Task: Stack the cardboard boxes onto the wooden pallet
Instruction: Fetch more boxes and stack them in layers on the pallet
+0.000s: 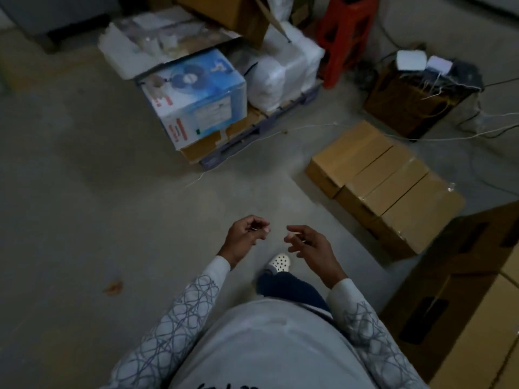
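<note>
The floor [98, 192] looks like grey concrete, dull and a bit rough. At about two o'clock lie brown cardboard boxes [387, 186], matt, with shiny clear tape along their tops. At twelve o'clock a blue and white box [196, 96] looks like smooth printed card with a slight shine. Just beside it sit white bundles [283, 71] wrapped in shiny plastic. The red stool [345, 37] at one o'clock looks like smooth plastic. The sleeves [179, 313] look like soft matt cloth with a scribbled line pattern. The white shoe [279, 261] looks like plastic with small holes.
</note>
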